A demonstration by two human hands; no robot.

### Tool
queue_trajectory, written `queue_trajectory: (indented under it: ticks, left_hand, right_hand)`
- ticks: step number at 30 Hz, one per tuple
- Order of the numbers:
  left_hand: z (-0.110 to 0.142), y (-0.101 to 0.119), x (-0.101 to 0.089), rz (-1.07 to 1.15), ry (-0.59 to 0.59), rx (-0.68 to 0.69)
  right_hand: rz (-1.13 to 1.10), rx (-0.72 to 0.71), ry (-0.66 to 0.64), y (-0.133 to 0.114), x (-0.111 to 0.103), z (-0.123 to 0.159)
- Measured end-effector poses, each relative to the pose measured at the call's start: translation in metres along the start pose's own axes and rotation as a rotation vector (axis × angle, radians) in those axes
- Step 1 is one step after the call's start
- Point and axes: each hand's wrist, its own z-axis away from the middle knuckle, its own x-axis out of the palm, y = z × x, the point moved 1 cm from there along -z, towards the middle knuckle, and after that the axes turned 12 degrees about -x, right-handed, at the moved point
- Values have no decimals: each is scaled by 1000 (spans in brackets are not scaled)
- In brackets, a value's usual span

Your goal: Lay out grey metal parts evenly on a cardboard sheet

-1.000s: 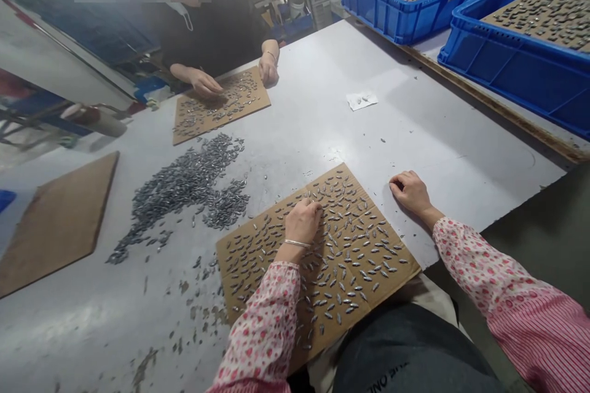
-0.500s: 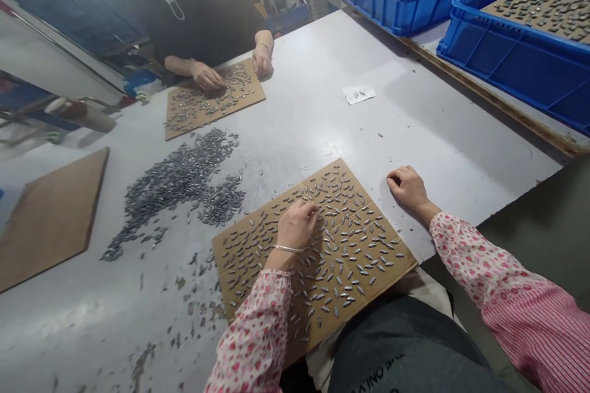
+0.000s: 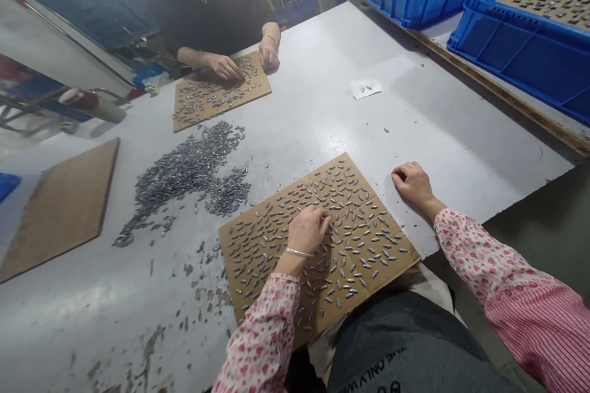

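Note:
A brown cardboard sheet lies on the table before me, spread with many small silvery spindle-shaped metal pieces that look like sinkers. My left hand is over the middle of the sheet, thumb and fingers pinched together. Whatever is between its fingertips, if anything, is too small to make out. Off the sheet's right edge, my right hand rests on the white tabletop, loosely curled, with no object visible in it. A heap of similar grey pieces sits beyond the sheet to the left.
Across the table a co-worker's hands are at another cardboard sheet with metal pieces. A bare brown board lies at left. Blue crates holding filled sheets stand at back right. A white paper scrap lies mid-table.
The view has shifted slightly, so the whole scene sits a little differently. My left hand stays pinched over the sheet and my right hand stays curled on the table. The co-worker's hand moved slightly.

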Motion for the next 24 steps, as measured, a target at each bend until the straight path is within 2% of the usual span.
queue_trajectory:
  ticks: [6, 12, 24]
  left_hand:
    - [-1, 8, 6, -68, 36, -33]
    - [-1, 6, 11, -66, 78, -40]
    - [-2, 1, 16, -12, 80, -6]
  right_hand:
    - [-6, 2, 2, 0, 0, 0]
    - [-25, 5, 6, 1, 1, 1]
    - [-24, 4, 8, -1, 0, 1]
